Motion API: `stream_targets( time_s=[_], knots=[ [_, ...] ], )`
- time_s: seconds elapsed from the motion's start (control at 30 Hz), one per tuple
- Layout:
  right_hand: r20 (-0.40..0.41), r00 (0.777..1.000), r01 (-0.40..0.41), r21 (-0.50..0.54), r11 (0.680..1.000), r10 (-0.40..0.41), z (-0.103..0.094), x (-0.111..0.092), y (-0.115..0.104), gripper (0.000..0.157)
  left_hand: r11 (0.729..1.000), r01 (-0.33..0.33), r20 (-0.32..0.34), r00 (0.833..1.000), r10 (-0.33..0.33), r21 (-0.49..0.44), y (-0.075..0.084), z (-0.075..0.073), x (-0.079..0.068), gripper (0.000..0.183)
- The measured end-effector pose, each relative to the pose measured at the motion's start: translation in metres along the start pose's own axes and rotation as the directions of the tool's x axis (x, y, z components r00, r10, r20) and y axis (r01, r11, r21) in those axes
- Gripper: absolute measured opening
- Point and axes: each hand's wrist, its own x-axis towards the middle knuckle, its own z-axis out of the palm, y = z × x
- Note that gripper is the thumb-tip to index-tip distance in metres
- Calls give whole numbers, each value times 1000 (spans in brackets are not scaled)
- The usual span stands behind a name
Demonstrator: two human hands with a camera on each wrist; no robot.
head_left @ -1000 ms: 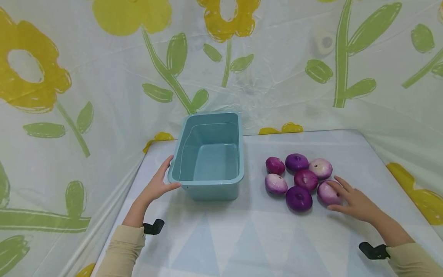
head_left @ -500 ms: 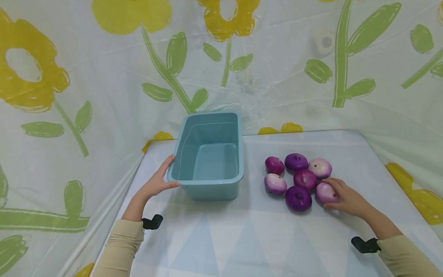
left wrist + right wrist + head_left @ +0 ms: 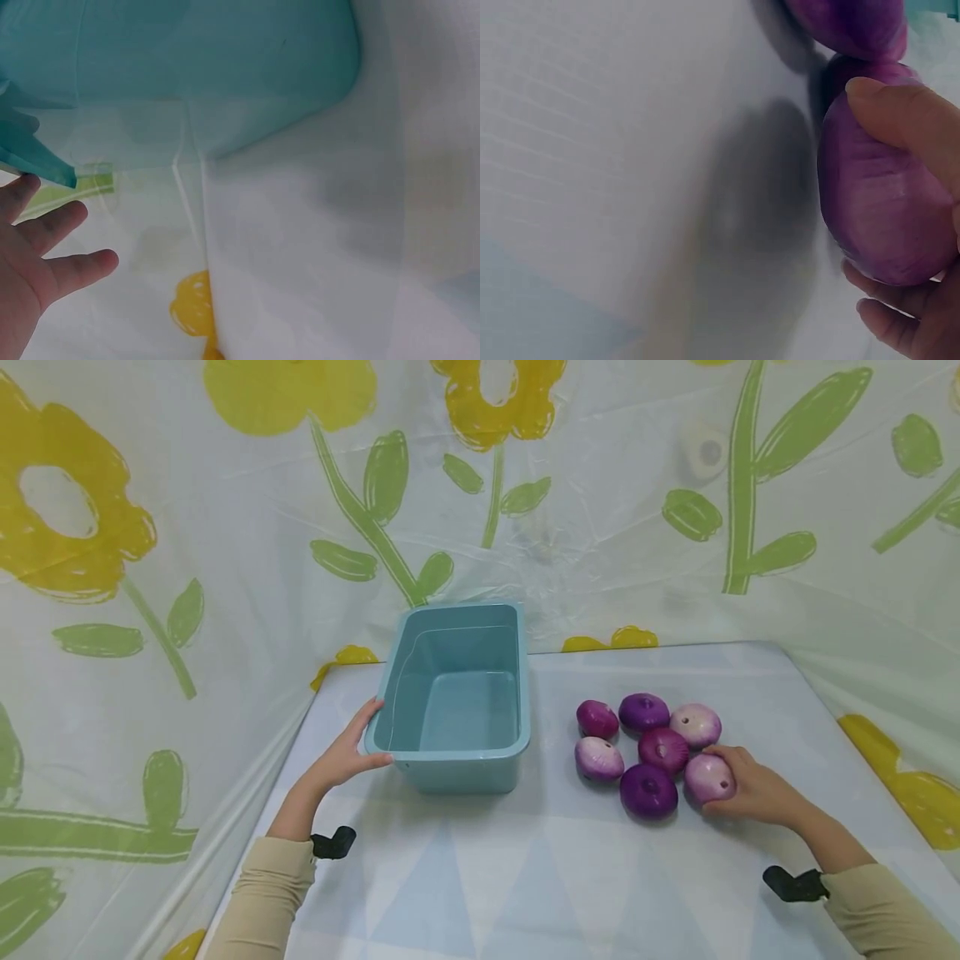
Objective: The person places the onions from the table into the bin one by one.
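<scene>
On the right of the table my right hand (image 3: 757, 789) grips a pale purple onion (image 3: 708, 778), thumb on the near side and fingers on the far side. The right wrist view shows the thumb and fingers curled round this onion (image 3: 889, 187). Several other onions sit close beside it, among them a dark purple one (image 3: 648, 792) and a whitish one (image 3: 696, 726). At the left, my left hand (image 3: 341, 762) touches the corner of a blue-green plastic bin (image 3: 450, 755) with spread fingers. In the left wrist view, its fingers (image 3: 82, 271) are fairly straight beneath the bin's rim.
The bin stands upright left of the onions, with nothing visible inside. A flower-patterned sheet (image 3: 600, 527) hangs behind and beside the white table (image 3: 555, 877). Dark wrist mounts (image 3: 795, 885) sit on both forearms.
My right hand has moved left onto the nearest pale onion and closed round it. That onion has turned, so its end spot now shows. The left hand has barely moved at the bin's corner.
</scene>
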Motion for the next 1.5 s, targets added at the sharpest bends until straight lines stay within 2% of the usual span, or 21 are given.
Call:
stream_targets(
  time_s=[0.13, 0.27, 0.6, 0.83, 0.97, 1.33, 1.5],
  knots=[
    [-16, 1000, 5, -7, 1000, -5, -8, 3, -3, 79, 1000, 2, -8, 1000, -2, -11, -20, 2, 6, 91],
    [2, 1000, -22, 1, 1000, 22, -16, 6, -6, 83, 1000, -3, -10, 1000, 3, -26, -26, 3, 8, 92],
    [-16, 999, 28, -18, 999, -29, -27, 14, -8, 82, 1000, -11, -6, 1000, 11, -20, -28, 3, 8, 91],
    [-15, 1000, 18, -7, 1000, -18, -28, 13, -8, 83, 1000, 2, -10, 1000, -2, -17, -20, 3, 6, 90],
    [-9, 1000, 12, 9, 1000, -12, -27, 11, -8, 82, 1000, 2, -10, 1000, -3, -17, -25, 3, 7, 91],
    [75, 996, -43, 44, 998, 40, -18, 5, -4, 84, 1000, 3, 2, 1000, -3, -21, -26, 2, 8, 92],
    [77, 997, -16, 50, 999, 12, -13, 3, -2, 79, 1000, 18, -2, 1000, -18, -16, -27, 2, 8, 93]
  ],
)
